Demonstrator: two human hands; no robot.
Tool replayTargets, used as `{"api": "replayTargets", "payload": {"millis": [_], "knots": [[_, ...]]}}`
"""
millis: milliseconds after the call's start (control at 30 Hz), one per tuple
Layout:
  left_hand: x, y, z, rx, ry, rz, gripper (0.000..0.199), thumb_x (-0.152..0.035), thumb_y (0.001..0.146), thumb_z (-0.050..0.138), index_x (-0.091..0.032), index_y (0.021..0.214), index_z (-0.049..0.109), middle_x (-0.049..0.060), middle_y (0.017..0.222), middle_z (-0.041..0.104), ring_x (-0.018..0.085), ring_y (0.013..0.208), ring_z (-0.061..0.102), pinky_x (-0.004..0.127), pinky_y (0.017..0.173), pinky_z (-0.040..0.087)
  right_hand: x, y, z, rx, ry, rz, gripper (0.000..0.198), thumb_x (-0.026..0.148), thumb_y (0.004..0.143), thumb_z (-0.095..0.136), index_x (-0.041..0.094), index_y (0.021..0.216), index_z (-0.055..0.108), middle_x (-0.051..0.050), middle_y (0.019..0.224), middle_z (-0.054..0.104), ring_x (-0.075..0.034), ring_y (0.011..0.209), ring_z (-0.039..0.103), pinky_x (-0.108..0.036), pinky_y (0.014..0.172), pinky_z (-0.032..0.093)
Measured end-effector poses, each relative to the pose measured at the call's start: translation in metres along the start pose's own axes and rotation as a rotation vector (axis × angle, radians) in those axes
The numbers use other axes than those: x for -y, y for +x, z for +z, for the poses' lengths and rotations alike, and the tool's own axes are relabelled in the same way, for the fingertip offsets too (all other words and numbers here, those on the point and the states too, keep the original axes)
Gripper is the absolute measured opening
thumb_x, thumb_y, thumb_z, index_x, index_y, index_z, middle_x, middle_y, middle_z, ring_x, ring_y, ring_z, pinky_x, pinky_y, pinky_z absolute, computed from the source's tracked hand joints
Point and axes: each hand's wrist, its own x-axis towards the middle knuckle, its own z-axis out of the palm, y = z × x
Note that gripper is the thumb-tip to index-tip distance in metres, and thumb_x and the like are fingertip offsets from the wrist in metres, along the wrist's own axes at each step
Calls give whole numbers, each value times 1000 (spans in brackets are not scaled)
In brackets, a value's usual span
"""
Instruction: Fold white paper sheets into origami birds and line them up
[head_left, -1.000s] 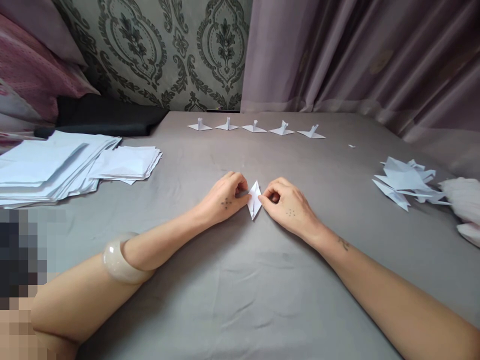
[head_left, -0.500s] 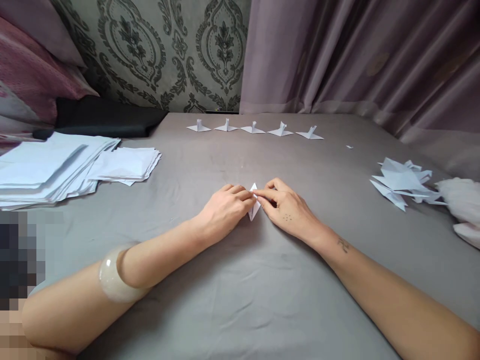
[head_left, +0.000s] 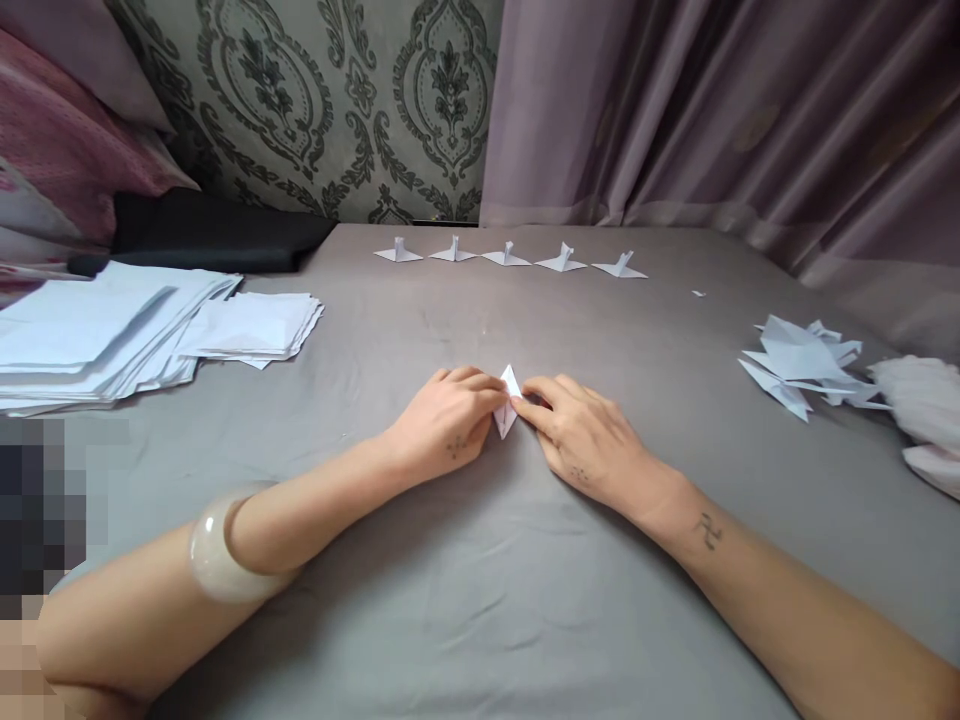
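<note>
A small white folded paper point(head_left: 507, 418), shaped like a narrow diamond, lies on the grey cloth between my hands. From the left, my left hand point(head_left: 450, 415) pinches its edge with thumb and fingertips. My right hand point(head_left: 585, 428) has its thumb and curled fingers closed at the paper's right edge. The fingers partly cover the middle of the paper; its upper and lower points show.
Several folded paper cranes point(head_left: 508, 256) stand in a row at the far edge. On the left lie a large paper stack point(head_left: 82, 330) and a smaller paper stack point(head_left: 255, 328). To the right are a heap of folded papers point(head_left: 806, 360) and pale fabric point(head_left: 919, 400).
My right hand has shifted slightly down and turned, its thumb now lower on the paper's right edge. The left hand has drawn slightly left. The folded paper stays about where it was.
</note>
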Motion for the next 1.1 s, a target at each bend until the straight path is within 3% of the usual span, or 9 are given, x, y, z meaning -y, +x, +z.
{"api": "replayTargets", "payload": {"millis": [133,267,367,467,567,633,733,867,1100], "knots": [[10,8,5,-173,-300,-273,22,-23,88,47,-16,95,67,7,92,66,19,84,60,31,76,47,1,1,-2,9,-24,-27,36,6,87,44,21,111,66,-6,109,64,-20,87,54,-32,70,43],[14,13,9,-159,-362,-397,15,-29,80,60,-16,83,66,9,93,58,21,87,56,33,76,47,-2,1,1,-26,65,14,35,7,86,45,25,105,68,-4,107,65,-19,87,55,-30,65,42],[15,15,10,-128,-404,-422,14,-29,77,64,-16,78,66,9,95,56,21,91,54,34,79,46,-4,3,7,-98,243,91,33,8,84,47,27,97,71,-2,105,66,-19,89,57,-30,67,43],[16,14,9,-129,-501,-446,17,-32,77,64,-16,74,65,7,94,58,20,85,55,34,77,45,-7,8,12,-205,539,280,30,7,81,48,23,94,69,-3,100,69,-17,85,62,-31,74,48],[15,13,8,-235,-646,-384,19,-36,80,62,-17,77,63,7,95,63,19,87,59,32,76,45,-10,14,12,-262,880,539,26,14,79,56,19,103,64,-7,100,70,-17,84,65,-33,79,52],[13,11,8,-334,-688,-297,17,-35,82,62,-18,80,63,7,100,66,20,96,60,32,81,44,-10,16,8,-235,1104,628,35,25,78,65,17,112,60,-10,108,68,-19,93,65,-35,84,52],[8,10,6,-442,-681,-181,13,-32,83,65,-20,83,62,7,109,67,21,107,59,34,91,41,-7,17,1,-180,1323,588,50,35,73,73,18,117,57,-12,118,64,-21,105,62,-37,92,50],[1,9,4,-459,-774,-88,11,-29,84,64,-18,83,63,7,103,68,18,96,62,34,90,43,-2,15,-3,-196,1406,440,42,39,73,73,21,109,63,-7,108,69,-20,98,64,-38,89,51],[-3,9,5,-514,-964,-194,20,-32,76,73,-16,81,62,2,79,65,13,74,59,27,73,47,2,16,-4,-342,1422,433,28,41,71,74,20,89,69,-3,86,72,-18,81,66,-35,80,51]]}}
